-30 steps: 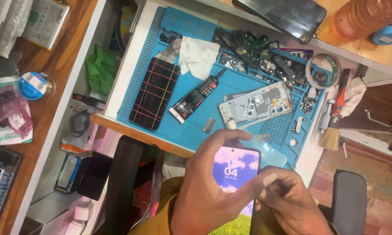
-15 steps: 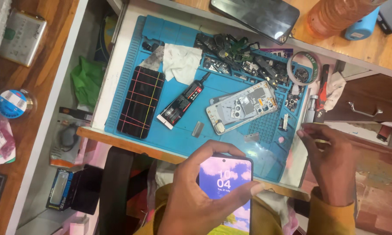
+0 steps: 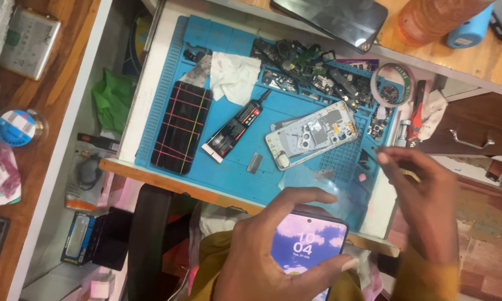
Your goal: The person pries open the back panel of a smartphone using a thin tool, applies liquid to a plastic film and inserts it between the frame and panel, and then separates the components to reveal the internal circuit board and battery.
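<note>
Phone [image 3: 305,249] with a lit purple screen sits low in the view, gripped in the left hand [image 3: 268,251], the thumb crossing under the screen and the fingers curled over its top edge. It is held above the lap, just in front of the near edge of the blue mat [image 3: 295,173]. The right hand [image 3: 424,206] hangs over the right end of the mat with its fingertips drawn together near a small pink piece; whether they pinch anything I cannot tell, as the hand is blurred. On the mat, beyond the phone, lies an opened phone frame [image 3: 312,134] with its inner parts showing. Left of that frame a black glue tube [image 3: 234,131] lies slanted, and further left a dark screen panel [image 3: 182,127] with coloured lines. A white cloth [image 3: 234,75] lies near the far edge, beside a heap of small dark parts [image 3: 318,75]. A tape roll [image 3: 392,85] and a red-handled tool [image 3: 417,111] rest at the mat's right side
</note>
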